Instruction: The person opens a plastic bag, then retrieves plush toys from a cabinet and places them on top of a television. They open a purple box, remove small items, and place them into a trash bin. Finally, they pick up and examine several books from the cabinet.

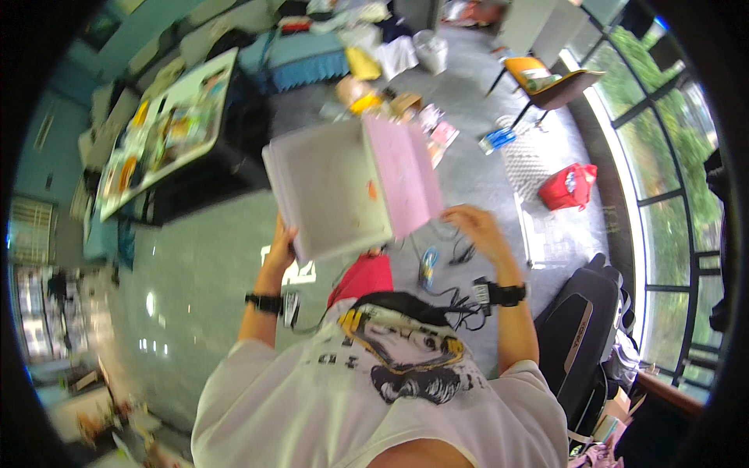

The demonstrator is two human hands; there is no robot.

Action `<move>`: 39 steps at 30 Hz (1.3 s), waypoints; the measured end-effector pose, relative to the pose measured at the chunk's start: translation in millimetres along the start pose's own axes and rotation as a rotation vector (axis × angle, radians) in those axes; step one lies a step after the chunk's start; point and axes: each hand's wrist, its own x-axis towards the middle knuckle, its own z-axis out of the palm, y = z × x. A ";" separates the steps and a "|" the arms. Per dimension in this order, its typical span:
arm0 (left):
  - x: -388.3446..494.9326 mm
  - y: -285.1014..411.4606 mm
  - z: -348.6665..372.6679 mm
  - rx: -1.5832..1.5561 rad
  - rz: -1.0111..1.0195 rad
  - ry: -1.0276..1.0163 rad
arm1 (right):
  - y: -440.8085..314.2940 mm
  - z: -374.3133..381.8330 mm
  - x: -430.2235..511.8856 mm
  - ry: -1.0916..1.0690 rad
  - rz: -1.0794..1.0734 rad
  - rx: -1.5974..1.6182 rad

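In front of me is an open box (327,202) with a pale interior and a pink outer side or flap (404,175); its hollow faces up towards me. Inside, near the pink part, shows a small orange mark or scrap (372,190). My left hand (285,247) grips the box by its left wall, thumb over the edge. At the lower right corner of the pink part are the fingertips of my right hand (475,228), slightly curled; whether they pinch it is unclear. Each wrist wears a black strap with a small device (481,293).
A cluttered white-topped table (169,137) stands at left. Beyond the box, loose items (404,105) lie on the floor. At right are an orange chair (541,82), a red bag (569,186) and a black case (576,333). Cables (459,298) trail below the right hand.
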 end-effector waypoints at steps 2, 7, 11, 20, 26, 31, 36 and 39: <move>59.3 11.2 15.0 0.017 -0.037 -0.100 | -5.1 18.4 69.9 -0.052 -0.042 -0.139; 210.0 52.5 71.8 0.140 -0.114 -0.300 | 4.6 6.0 172.4 0.064 -0.055 -0.406; 309.2 65.2 123.6 0.229 -0.161 -0.416 | 24.3 -48.2 227.9 0.125 0.292 -0.543; 491.7 20.0 213.0 0.462 -0.009 -0.440 | 53.6 -203.4 327.1 0.479 0.269 -0.530; 634.1 -33.9 215.4 1.062 0.228 -0.076 | 148.4 -359.0 406.5 0.470 0.357 -0.605; 667.6 -45.2 240.1 0.185 -0.348 0.048 | 198.9 -486.0 474.6 0.463 0.445 -0.661; 698.0 -55.5 282.2 0.237 -0.491 0.257 | 231.8 -591.8 549.3 0.554 0.557 -0.587; 737.8 -61.9 302.8 0.225 -0.513 0.291 | 258.4 -641.2 595.3 0.752 0.526 -0.458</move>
